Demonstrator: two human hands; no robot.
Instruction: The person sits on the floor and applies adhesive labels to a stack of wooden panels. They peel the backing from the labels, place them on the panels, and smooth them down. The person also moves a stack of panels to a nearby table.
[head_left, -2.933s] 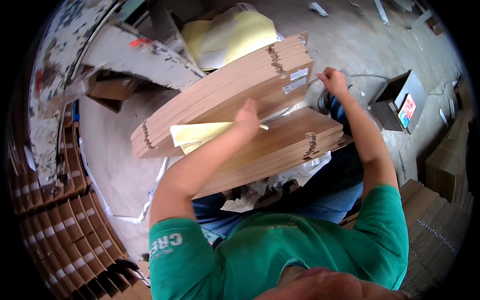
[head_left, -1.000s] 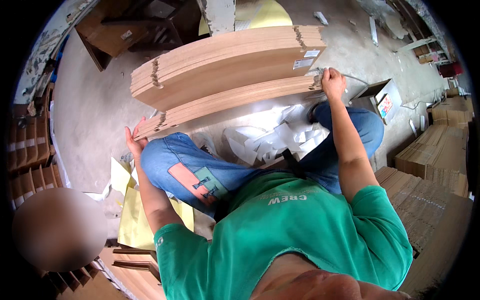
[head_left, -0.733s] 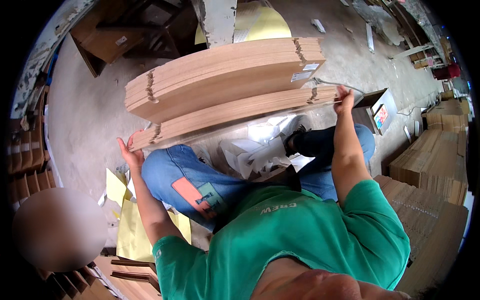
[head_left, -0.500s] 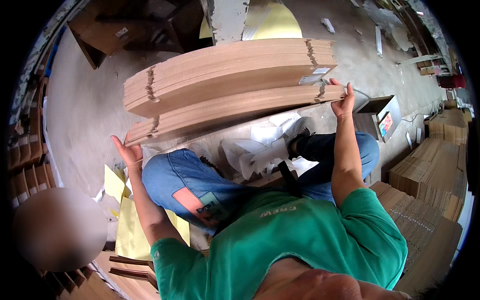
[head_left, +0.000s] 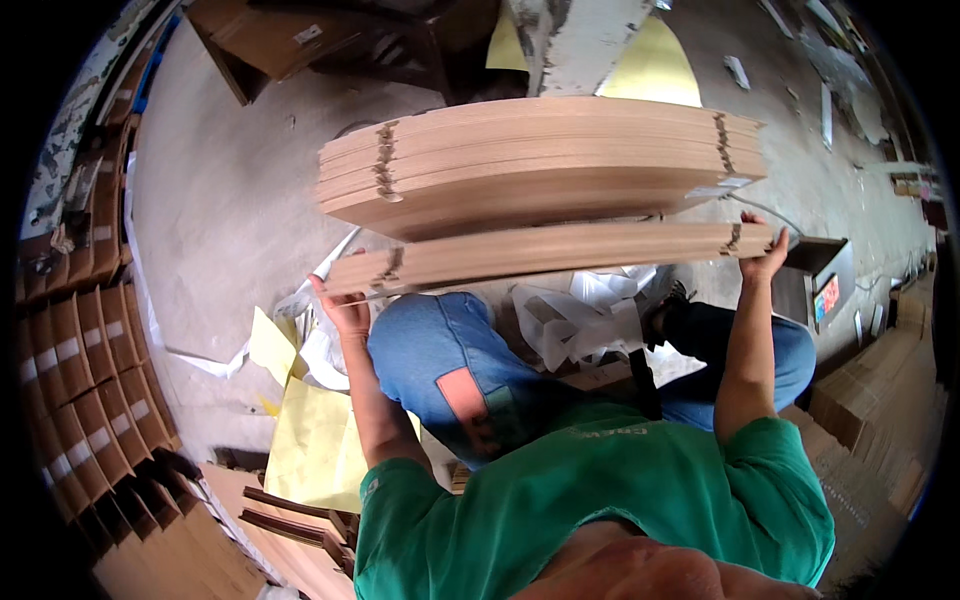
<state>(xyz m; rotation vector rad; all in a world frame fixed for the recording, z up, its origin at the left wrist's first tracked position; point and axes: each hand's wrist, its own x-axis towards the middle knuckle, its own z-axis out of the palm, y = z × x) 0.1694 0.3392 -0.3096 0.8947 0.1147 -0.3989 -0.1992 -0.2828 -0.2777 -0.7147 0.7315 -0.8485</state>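
White labels (head_left: 720, 188) are showing at the right end of the large cardboard stack (head_left: 540, 185); their print is appearing too small to read. Pale lettering is running across the chest of the green shirt (head_left: 640, 500), partly folded and blurred. A further white label is marking the brown box (head_left: 255, 40) at the upper left. The thin cardboard stack (head_left: 560, 248) is lying lengthwise between the two hands, in front of the knees and just beside the large stack's near side. The left hand (head_left: 347, 312) is clamping its left end; the right hand (head_left: 765, 258) is clamping its right end. The hands are staying well apart.
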